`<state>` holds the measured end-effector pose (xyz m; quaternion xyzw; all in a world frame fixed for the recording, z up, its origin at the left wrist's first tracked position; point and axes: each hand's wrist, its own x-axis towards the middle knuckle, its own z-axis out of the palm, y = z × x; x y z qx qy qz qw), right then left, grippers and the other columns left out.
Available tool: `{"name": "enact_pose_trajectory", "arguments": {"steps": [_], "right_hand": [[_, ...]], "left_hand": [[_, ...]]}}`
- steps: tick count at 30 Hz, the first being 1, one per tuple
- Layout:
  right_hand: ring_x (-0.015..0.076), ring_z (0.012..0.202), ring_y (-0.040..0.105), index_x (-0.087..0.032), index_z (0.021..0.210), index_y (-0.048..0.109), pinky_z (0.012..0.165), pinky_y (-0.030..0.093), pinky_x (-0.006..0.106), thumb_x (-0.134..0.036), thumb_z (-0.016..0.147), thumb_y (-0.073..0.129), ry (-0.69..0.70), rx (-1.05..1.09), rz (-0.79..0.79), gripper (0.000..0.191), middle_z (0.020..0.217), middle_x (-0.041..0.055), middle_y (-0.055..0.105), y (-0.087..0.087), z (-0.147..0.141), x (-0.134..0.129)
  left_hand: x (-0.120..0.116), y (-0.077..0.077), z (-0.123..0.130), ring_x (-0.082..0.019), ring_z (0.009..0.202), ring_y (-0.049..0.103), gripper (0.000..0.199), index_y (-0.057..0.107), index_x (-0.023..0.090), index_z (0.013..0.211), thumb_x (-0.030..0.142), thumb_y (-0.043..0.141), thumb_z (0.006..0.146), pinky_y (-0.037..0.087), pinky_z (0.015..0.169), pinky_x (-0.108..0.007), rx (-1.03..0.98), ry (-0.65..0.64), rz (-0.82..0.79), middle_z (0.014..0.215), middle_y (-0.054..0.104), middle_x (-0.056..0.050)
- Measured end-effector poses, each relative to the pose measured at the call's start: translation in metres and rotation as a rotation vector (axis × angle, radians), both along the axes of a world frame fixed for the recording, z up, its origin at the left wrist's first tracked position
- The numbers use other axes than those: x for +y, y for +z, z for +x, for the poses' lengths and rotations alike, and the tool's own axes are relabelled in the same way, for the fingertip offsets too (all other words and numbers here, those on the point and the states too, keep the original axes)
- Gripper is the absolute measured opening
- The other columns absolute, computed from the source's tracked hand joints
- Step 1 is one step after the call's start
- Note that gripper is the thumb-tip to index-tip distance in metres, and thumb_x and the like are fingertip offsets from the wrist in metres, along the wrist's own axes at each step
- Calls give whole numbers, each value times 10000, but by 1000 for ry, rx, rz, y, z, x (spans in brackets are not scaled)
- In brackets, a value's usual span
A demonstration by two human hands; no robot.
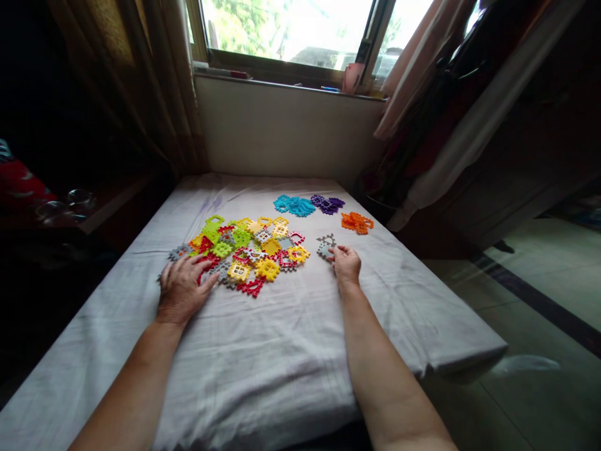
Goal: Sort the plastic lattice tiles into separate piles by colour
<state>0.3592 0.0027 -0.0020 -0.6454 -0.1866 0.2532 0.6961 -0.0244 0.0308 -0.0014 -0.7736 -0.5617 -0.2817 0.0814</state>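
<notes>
The grey pieces (323, 250) lie just left of our nearer right hand (346, 264), its fingers drawn together, but whether pinching we cannot tell.

This looked like a room in a home: a patterned curtain (131, 81) hung beside a window (286, 31), and clothes (436, 119) hung on the other side. A pink cup (352, 77) stood on the windowsill (282, 84), a loose pale cloth (263, 376) covered the surface, and glossy tiles (539, 294) lined the floor.
</notes>
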Motion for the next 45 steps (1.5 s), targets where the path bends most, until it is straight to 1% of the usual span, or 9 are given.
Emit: {"name": "enact_pose_trajectory", "arguments": {"steps": [7, 13, 18, 22, 27, 33, 38, 41, 45], "right_hand": [[123, 482, 650, -160, 924, 592, 353, 378, 147, -248, 696, 692, 2, -52, -73, 263, 712, 38, 755, -3, -5, -3], [137, 420, 597, -155, 857, 644, 394, 446, 215, -334, 679, 657, 54, -120, -29, 252, 574, 10, 702, -7, -6, -3], [143, 438, 599, -153, 815, 678, 450, 496, 264, -475, 677, 630, 120, -245, 26, 353, 591, 26, 700, -10, -19, -4], [158, 469, 618, -157, 850, 694, 494, 528, 293, -522, 717, 617, 187, -344, 75, 396, 621, 43, 713, -8, -38, -9], [168, 585, 656, -184, 940, 715, 595, 551, 298, -501, 817, 584, 343, -532, 108, 365, 706, 40, 740, -4, -68, -17], [172, 809, 678, -245, 1135, 703, 673, 548, 281, -396, 790, 692, 642, -661, 265, 377, 1084, 71, 743, 4, -107, -21], [144, 638, 626, -218, 863, 725, 612, 513, 258, -380, 827, 628, 810, -533, 284, 193, 750, 16, 723, 2, -125, -21], [140, 609, 614, -212, 808, 710, 605, 506, 252, -400, 801, 633, 705, -514, 221, 204, 699, -1, 702, 2, -109, -17], [172, 637, 642, -181, 988, 707, 641, 527, 291, -473, 758, 621, 244, -478, 49, 381, 744, 23, 723, 0, -51, -6]], "left_hand": [[-5, 1, 5, -360, 1397, 397, 536, 669, 218, 1258, 552, 557, 854, 230, 1168, -570, 108, 57, -184, 1429, 562, -133], [-6, -3, 6, -398, 1391, 397, 581, 652, 276, 1281, 605, 634, 802, 230, 1135, -653, 104, -6, -124, 1444, 545, -141], [-5, -6, 9, -380, 1345, 459, 366, 737, 285, 1088, 533, 610, 851, 260, 1110, -658, 89, -47, -71, 1371, 614, -118], [-3, 1, 3, -305, 1180, 601, 269, 744, 279, 944, 419, 515, 923, 308, 1100, -607, -20, -59, -1, 1160, 731, -76], [-5, 12, 7, -242, 897, 692, 343, 727, 217, 933, 462, 488, 944, 517, 887, -411, -232, -51, 141, 966, 764, -92], [-21, 8, 54, -196, 830, 716, 376, 730, 208, 971, 516, 516, 941, 572, 792, -331, -484, -350, 53, 906, 774, -64], [-26, 6, 68, -197, 813, 723, 354, 735, 213, 962, 500, 529, 940, 580, 768, -328, -483, -419, -9, 911, 777, -66], [-20, 7, 54, -213, 931, 707, 356, 717, 240, 1073, 494, 497, 953, 558, 873, -364, -372, -399, 22, 1012, 767, -64], [-4, 1, 20, -276, 1108, 638, 403, 680, 254, 1171, 521, 527, 910, 475, 1011, -464, -195, -154, 38, 1181, 716, -94]]}}
